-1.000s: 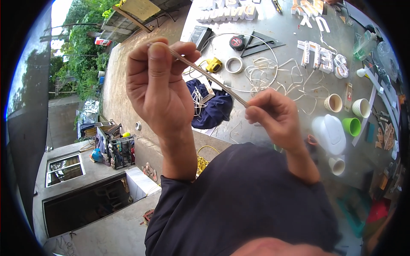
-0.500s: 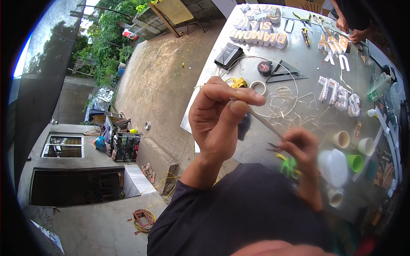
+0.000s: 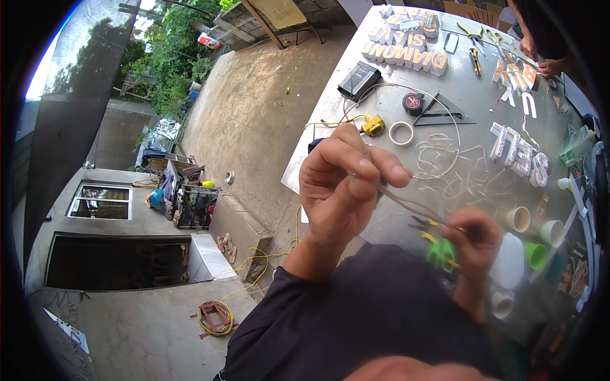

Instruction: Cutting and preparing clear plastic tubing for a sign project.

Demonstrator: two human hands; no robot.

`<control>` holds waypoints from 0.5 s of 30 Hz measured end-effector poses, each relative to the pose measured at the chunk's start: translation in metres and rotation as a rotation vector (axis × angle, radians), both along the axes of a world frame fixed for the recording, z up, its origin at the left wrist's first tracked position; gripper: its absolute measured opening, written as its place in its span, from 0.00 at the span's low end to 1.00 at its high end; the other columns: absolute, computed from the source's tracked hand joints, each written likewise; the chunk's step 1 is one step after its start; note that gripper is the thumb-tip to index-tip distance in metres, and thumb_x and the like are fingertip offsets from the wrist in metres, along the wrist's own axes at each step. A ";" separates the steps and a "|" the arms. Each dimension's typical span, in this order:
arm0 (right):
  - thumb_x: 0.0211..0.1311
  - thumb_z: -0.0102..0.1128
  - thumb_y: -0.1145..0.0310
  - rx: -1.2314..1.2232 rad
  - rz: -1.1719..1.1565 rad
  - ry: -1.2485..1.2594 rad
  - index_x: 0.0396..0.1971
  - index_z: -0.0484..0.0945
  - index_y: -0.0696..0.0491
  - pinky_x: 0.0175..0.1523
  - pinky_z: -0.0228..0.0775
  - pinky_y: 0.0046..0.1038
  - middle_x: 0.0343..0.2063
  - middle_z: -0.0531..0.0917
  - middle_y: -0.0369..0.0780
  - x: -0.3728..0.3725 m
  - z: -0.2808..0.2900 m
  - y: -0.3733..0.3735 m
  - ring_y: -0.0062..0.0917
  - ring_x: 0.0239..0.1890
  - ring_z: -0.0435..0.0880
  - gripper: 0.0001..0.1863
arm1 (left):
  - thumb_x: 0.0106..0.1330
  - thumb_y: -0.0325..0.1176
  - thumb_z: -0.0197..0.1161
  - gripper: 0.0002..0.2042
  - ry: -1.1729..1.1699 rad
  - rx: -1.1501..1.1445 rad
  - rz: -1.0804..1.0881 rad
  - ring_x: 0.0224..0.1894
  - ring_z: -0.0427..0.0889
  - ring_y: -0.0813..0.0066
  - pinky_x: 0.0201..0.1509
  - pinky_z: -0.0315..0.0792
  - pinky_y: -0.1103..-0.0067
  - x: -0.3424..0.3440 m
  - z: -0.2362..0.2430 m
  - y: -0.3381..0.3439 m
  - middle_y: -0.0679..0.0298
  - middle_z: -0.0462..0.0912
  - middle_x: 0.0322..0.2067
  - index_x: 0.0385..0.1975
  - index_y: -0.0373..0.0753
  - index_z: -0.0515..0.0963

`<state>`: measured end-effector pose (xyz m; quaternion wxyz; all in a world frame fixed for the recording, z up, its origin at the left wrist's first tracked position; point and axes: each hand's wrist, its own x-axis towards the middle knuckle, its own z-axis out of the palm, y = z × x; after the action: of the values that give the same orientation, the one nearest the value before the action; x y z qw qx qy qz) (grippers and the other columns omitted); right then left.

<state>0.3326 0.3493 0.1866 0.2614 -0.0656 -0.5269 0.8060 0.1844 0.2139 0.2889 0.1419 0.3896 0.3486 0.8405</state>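
Near the middle, my left hand (image 3: 340,184) is closed, thumb and fingertips pinching one end of a thin pale wire (image 3: 413,204). The wire slants down right to my right hand (image 3: 473,241), which is blurred and closed around it. Beside the right fingers show the dark jaws of pliers (image 3: 422,224) with some yellow behind; whether that hand also grips them, I cannot tell. A bright green-handled tool (image 3: 440,255) lies just below. Beyond the hands, a loose tangle of pale wire (image 3: 451,168) is spread on the metal table (image 3: 381,219).
A tape roll (image 3: 401,133), tape measure (image 3: 413,103), black box (image 3: 359,80) and set square (image 3: 448,114) lie farther back. White letter shapes (image 3: 518,152) and cups (image 3: 518,218) stand at right. Another person's hands (image 3: 549,66) work at the far right corner.
My right hand has moved right and slightly down along the wire, away from the left hand. My left hand keeps its pinch. The whole view has shifted a little.
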 end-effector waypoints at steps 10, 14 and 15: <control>0.46 0.65 0.90 -0.030 0.020 0.000 0.29 0.79 0.61 0.38 0.69 0.21 0.28 0.82 0.40 0.001 0.007 -0.008 0.21 0.31 0.79 0.11 | 0.65 0.23 0.61 0.04 -0.146 0.029 -0.110 0.42 0.83 0.62 0.46 0.81 0.68 0.001 0.000 -0.003 0.62 0.70 0.33 0.38 0.32 0.75; 0.45 0.65 0.90 -0.031 0.034 -0.021 0.30 0.80 0.61 0.39 0.70 0.21 0.28 0.82 0.41 0.004 0.006 -0.009 0.21 0.32 0.80 0.11 | 0.66 0.23 0.60 0.04 -0.150 0.016 -0.123 0.41 0.83 0.61 0.44 0.82 0.69 0.002 0.000 -0.006 0.62 0.70 0.34 0.38 0.31 0.75; 0.45 0.65 0.90 -0.031 0.032 -0.023 0.30 0.80 0.61 0.39 0.70 0.21 0.28 0.82 0.41 0.004 0.005 -0.009 0.21 0.32 0.80 0.11 | 0.67 0.23 0.59 0.04 -0.165 0.011 -0.117 0.41 0.83 0.61 0.43 0.82 0.68 0.002 -0.001 -0.007 0.62 0.70 0.34 0.38 0.31 0.75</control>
<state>0.3366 0.3400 0.1919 0.2412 -0.0704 -0.5186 0.8173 0.1864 0.2074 0.2884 0.2171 0.3397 0.3079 0.8618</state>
